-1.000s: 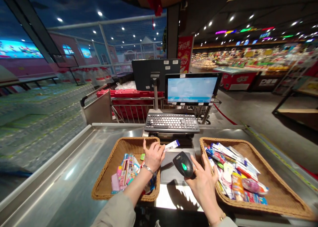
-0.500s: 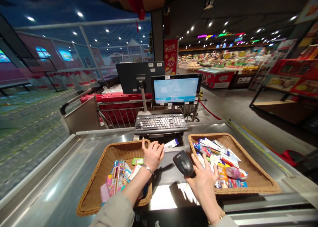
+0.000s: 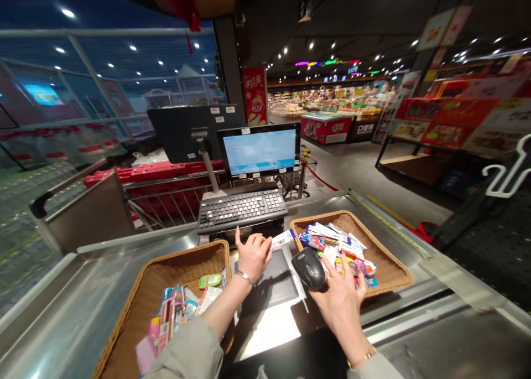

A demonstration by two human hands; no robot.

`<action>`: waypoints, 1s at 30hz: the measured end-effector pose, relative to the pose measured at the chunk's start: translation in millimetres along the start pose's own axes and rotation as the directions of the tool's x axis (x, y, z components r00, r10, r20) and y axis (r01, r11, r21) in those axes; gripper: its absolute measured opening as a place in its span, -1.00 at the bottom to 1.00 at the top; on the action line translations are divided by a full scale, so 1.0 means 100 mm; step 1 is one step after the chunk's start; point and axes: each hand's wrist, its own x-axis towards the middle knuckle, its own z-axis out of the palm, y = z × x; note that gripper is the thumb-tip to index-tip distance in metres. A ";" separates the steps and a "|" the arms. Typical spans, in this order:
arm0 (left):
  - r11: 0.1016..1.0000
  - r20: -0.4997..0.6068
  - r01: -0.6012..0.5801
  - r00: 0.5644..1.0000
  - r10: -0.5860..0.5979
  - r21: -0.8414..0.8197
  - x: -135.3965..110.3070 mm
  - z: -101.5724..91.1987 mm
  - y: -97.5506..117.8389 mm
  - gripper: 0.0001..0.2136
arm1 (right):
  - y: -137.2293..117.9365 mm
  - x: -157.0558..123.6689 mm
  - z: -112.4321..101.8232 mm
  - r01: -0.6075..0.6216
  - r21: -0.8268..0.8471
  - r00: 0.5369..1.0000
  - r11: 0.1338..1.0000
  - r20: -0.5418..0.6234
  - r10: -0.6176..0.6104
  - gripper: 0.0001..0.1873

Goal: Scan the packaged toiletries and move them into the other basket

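My left hand [image 3: 253, 256], with a bracelet at the wrist, is closed on one end of a slim white-and-blue package [image 3: 282, 239]. Its other end reaches the near-left corner of the right wicker basket [image 3: 388, 273]. My right hand [image 3: 340, 299] grips a black handheld barcode scanner [image 3: 308, 268], whose head points left; the grip itself is mostly hidden. Small packaged goods [image 3: 332, 238] fill the middle of that basket, behind my right fingers. The left wicker basket [image 3: 128, 318] holds several pink, white and green packages [image 3: 174, 312], partly covered by my left sleeve.
Between the baskets, a flat grey panel [image 3: 276, 282] is set in the metal counter [image 3: 83, 296]. Behind stand a keyboard [image 3: 243, 207] and a lit monitor [image 3: 261, 151]. A metal cart [image 3: 161, 199] stands beyond the counter; shelves [image 3: 448, 119] are at the right.
The view has turned right, so the baskets and monitor appear farther left. Both hands have shifted right relative to the baskets, carrying the package and the scanner.
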 end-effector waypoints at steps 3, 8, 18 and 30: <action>1.000 0.011 -0.018 1.000 0.018 -0.015 0.08 0.06 0.08 -0.80 | 0.08 0.00 0.00 -0.027 -0.024 0.999 0.999 -0.024 0.026 -0.73; 0.999 0.043 -0.035 0.998 0.037 -0.032 0.22 0.16 0.18 -0.82 | 0.20 -0.02 -0.04 -0.065 -0.047 0.998 0.997 -0.018 0.064 -0.71; 0.993 0.115 -0.072 0.990 0.082 -0.089 0.43 0.38 0.35 -0.83 | 0.43 0.00 -0.11 -0.143 -0.059 0.989 0.988 -0.052 0.140 -0.73; 0.977 0.216 -0.100 0.966 0.141 -0.189 0.63 0.72 0.71 -0.86 | 0.70 -0.08 -0.15 -0.229 -0.113 0.969 0.967 -0.118 0.216 -0.67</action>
